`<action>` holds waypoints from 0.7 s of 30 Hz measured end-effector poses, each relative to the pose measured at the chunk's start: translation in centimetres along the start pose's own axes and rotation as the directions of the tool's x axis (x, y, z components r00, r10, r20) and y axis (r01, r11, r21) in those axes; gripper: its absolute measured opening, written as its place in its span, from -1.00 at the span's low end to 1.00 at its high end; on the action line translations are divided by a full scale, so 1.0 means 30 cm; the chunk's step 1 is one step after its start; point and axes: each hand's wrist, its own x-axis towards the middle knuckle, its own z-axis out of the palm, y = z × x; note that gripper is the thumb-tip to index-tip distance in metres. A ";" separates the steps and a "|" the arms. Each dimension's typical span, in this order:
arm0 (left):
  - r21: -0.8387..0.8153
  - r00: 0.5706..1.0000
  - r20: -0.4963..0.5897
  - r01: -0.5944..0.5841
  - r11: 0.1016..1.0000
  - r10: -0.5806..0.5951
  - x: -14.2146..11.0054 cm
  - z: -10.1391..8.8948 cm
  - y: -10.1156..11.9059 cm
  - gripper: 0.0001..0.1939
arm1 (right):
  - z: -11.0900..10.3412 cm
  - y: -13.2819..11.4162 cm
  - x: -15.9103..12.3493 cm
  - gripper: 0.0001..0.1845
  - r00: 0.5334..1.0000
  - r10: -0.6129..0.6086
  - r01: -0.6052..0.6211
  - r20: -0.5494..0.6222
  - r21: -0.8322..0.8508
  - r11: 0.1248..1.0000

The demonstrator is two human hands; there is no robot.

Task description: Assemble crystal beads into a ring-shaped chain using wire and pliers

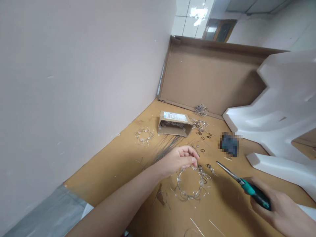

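Observation:
My left hand (181, 160) pinches the top of a wire ring with clear beads (178, 179), its loose wire ends sticking out all round. To the right, my right hand (278, 202) is wrapped round long-nose pliers (248, 187) with green and black handles. Their thin metal tip points up and left, apart from the ring, and the jaws look closed. Just beyond my left fingers, several small dark rings (202, 150) lie on the brown board. Beaded wire bits (210, 168) lie beside the held ring. Grey wires (168, 148) stretch behind my left wrist.
A small open cardboard box (174, 126) stands behind my left hand. Another beaded ring (144, 136) lies left of it, and tangled wire pieces (201, 110) lie right. White foam blocks (278, 108) edge the right side; a pale wall (81, 75) rises on the left.

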 end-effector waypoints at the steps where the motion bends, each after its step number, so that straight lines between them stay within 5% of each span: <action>1: 0.005 1.000 0.007 0.003 1.000 -0.003 -0.001 0.000 0.001 -0.87 | -0.020 -0.012 -0.001 -0.70 0.997 -0.049 0.050 0.064 -0.005 0.999; 3: 0.029 1.000 0.020 0.020 0.999 -0.020 -0.003 0.003 0.006 -0.88 | -0.049 -0.043 -0.002 -0.66 0.985 -0.109 0.119 0.132 -0.075 0.990; 10: 0.177 0.997 0.028 0.059 0.982 -0.065 -0.017 0.021 0.027 -0.97 | -0.086 -0.140 0.009 -0.64 0.940 -0.341 0.326 0.019 -0.351 0.878; 21: 0.193 0.998 0.049 0.039 0.980 -0.049 -0.018 0.018 0.013 -0.94 | -0.077 -0.144 0.002 -0.62 0.933 -0.341 0.358 0.111 -0.348 0.866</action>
